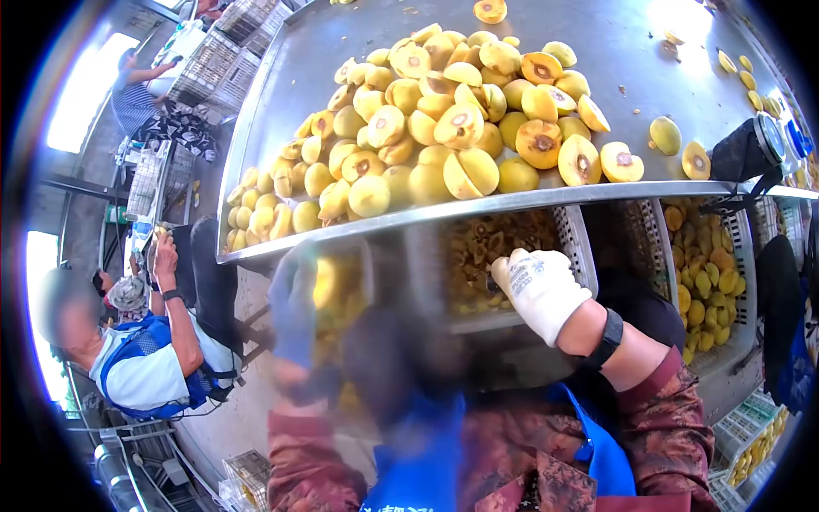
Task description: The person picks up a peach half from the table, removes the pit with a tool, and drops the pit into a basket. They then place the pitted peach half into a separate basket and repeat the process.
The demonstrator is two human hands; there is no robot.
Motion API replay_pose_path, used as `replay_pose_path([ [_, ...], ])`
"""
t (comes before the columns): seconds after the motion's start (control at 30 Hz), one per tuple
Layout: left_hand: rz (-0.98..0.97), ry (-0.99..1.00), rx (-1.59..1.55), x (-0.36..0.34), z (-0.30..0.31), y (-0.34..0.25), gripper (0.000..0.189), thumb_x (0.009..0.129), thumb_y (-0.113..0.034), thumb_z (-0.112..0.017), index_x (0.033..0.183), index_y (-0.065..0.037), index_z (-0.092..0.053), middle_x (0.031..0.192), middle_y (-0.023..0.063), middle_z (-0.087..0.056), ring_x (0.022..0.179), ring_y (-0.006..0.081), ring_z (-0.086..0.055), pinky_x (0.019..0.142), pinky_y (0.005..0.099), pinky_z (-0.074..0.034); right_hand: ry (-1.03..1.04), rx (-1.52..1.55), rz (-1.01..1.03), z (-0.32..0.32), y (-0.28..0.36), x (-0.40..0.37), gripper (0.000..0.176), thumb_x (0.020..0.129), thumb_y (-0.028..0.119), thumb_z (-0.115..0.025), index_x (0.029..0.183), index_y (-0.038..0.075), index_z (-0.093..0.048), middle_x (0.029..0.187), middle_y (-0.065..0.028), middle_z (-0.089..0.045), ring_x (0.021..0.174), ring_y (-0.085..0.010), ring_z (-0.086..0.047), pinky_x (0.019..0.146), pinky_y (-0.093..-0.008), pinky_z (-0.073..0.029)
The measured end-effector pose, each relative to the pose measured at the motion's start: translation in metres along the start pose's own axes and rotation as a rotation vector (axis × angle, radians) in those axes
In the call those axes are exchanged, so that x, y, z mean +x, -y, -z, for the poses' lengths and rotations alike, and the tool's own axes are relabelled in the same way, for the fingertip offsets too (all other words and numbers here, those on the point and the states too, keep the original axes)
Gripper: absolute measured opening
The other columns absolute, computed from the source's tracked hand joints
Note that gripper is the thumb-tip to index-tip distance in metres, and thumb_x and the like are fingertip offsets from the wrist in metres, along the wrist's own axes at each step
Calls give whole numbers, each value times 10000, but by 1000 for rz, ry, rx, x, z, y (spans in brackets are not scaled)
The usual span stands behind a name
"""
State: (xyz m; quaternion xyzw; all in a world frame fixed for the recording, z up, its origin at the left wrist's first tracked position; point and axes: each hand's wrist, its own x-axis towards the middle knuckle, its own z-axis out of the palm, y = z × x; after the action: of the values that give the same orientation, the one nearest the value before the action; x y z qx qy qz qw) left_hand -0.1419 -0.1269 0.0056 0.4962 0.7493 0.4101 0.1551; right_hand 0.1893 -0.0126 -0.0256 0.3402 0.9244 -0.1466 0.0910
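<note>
My left hand (293, 294), in a blue glove, is smeared by motion below the front rim of the metal table (597, 193). A bright yellow-orange fruit piece (323, 282) shows blurred right at its edge. My right hand (539, 288) wears a white glove, its fingers curled closed; a small dark bit shows at the fingertips, and I cannot tell what it is. Under that hand stands a crate (578, 247) of brownish fruit scraps (503, 239). Above both hands, a heap of yellow peaches (426, 128), many of them halved with pits showing, lies on the table.
Another crate of yellow fruit (704, 282) stands to the right under the table. A black container (746, 154) sits at the table's right edge. A seated person (162, 341) works at the left; farther back is another person (141, 94) near stacked crates (217, 72).
</note>
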Motion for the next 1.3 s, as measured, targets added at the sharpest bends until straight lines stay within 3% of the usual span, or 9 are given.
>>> replay_pose_path([
  [0.07,-189,-92,856,-4,29,-8,555,798,-289,-723,1266,-34,-568,1235,226,-579,1157,394,-530,989,458,-435,-76,42,2,-4,1,-1,139,889,114,-525,1022,101,-563,889,-121,-625,764,-297,-669,622,-425,-526],
  [0.23,-608,-9,696,58,-41,-35,669,761,-393,-777,1294,-51,-560,1347,210,-528,1241,364,-502,1034,436,-397,-144,31,69,-7,9,2,138,903,128,-512,1032,94,-545,897,-133,-623,758,-316,-676,601,-419,-530],
  [0.43,-297,563,856,120,-94,-55,563,766,-350,-748,1236,-84,-591,1205,181,-598,1155,349,-545,1005,454,-414,-188,264,82,1,5,10,212,886,123,-529,1087,81,-477,897,-170,-629,740,-355,-670,599,-460,-529],
  [0.53,-514,363,704,117,-95,-40,455,768,-271,-769,1152,-78,-618,1107,142,-638,1023,303,-622,911,405,-497,-216,422,83,6,6,11,238,876,152,-566,1082,72,-478,880,-191,-632,752,-376,-661,613,-469,-518],
  [0.67,52,178,-194,118,-81,-54,229,865,-203,-720,998,-52,-611,914,46,-631,825,151,-648,734,286,-572,-323,776,116,1,6,17,310,858,210,-642,1093,58,-507,850,-215,-635,752,-394,-645,634,-446,-500],
  [0.77,347,118,-1171,98,-72,-69,328,937,-261,-600,1137,-1,-589,1030,124,-665,926,245,-654,765,375,-569,-294,991,110,13,10,14,342,851,224,-668,1114,62,-521,819,-203,-635,719,-373,-640,638,-409,-494],
  [0.83,453,472,-1729,91,-74,-65,520,958,-367,-555,1226,78,-548,1250,234,-594,1141,346,-599,946,487,-527,-380,1022,134,9,14,15,363,849,230,-680,1131,67,-522,787,-184,-632,691,-341,-642,638,-389,-493],
  [1.03,503,382,-1827,37,-133,-105,695,928,-532,-542,1247,85,-530,1216,232,-606,1122,344,-596,1068,530,-400,-500,1092,77,17,12,16,381,868,263,-683,1148,71,-509,729,-159,-619,664,-257,-658,626,-371,-501],
  [1.3,531,415,-1650,24,-161,-100,560,953,-422,-544,1243,58,-546,1237,208,-599,1131,322,-590,975,469,-493,-398,968,-59,17,4,13,362,866,204,-637,1129,35,-454,774,-234,-607,713,-411,-619,641,-477,-477],
])
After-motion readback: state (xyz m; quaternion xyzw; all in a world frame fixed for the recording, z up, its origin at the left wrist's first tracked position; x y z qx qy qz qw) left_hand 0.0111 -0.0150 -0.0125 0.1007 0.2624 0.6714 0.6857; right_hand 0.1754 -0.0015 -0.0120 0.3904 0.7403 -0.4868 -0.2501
